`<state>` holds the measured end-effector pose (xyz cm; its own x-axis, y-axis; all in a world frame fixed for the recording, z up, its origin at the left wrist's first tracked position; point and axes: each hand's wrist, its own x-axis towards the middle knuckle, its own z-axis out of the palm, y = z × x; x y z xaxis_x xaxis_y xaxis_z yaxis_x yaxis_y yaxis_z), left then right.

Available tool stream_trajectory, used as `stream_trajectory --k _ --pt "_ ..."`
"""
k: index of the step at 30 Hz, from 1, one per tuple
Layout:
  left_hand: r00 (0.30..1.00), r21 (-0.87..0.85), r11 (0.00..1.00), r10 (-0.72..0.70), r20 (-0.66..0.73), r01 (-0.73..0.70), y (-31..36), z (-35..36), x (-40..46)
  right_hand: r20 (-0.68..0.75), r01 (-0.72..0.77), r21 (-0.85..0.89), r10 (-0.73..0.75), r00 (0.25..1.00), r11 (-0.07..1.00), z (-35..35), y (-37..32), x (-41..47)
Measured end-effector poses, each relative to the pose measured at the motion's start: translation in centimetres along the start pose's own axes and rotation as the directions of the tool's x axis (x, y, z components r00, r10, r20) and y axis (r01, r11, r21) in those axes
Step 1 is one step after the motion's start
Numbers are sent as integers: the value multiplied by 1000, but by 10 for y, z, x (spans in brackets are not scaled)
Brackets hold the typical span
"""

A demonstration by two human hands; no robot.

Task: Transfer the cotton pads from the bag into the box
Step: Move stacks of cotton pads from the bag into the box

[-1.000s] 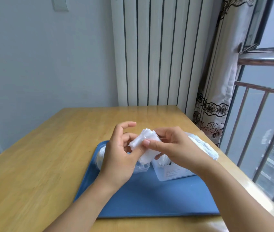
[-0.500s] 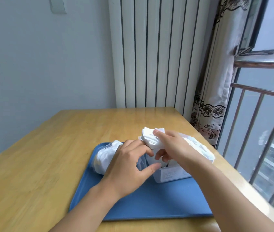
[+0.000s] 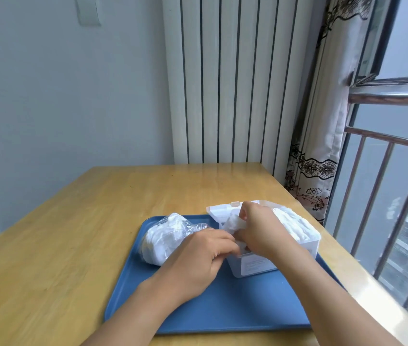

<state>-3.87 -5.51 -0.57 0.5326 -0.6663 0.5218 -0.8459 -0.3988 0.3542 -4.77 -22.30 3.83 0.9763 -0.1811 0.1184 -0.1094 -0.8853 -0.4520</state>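
A clear plastic bag [image 3: 165, 236] of white cotton pads lies on the left part of a blue tray [image 3: 235, 305]. To its right stands a white translucent box [image 3: 255, 265] with its lid [image 3: 220, 211] flipped open at the back; a row of pads [image 3: 292, 223] fills its right side. My right hand [image 3: 260, 228] is over the box's left part, shut on a small stack of cotton pads [image 3: 232, 222] that it presses into the box. My left hand [image 3: 198, 255] rests at the box's front left corner, fingers curled against the box and the bag.
The tray sits on a wooden table [image 3: 73, 233]. Behind the table are a white radiator [image 3: 225, 78] and a grey wall. A patterned curtain [image 3: 315, 156] and a window with metal bars [image 3: 385, 171] run along the right edge.
My right hand carried the stack of pads from mid-air, between both hands, down into the box. My left hand let go of the stack and dropped to the box's front corner.
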Motion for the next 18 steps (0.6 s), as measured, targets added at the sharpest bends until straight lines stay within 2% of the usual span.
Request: stream_trajectory --k 2,9,12,18 --pt "1000 8 1000 23 10 -23 1 1 1 -36 -10 -114 5 999 993 3 -1 5" --pt "999 -97 994 50 20 -48 6 4 -2 -62 34 -228 -50 997 973 10 -6 7" --pt "998 -120 991 54 19 -51 9 8 -1 -33 17 -189 -23 999 982 11 -4 10" --pt "998 -151 987 55 14 -52 11 8 1 231 23 55 -35 972 998 -4 0 10"
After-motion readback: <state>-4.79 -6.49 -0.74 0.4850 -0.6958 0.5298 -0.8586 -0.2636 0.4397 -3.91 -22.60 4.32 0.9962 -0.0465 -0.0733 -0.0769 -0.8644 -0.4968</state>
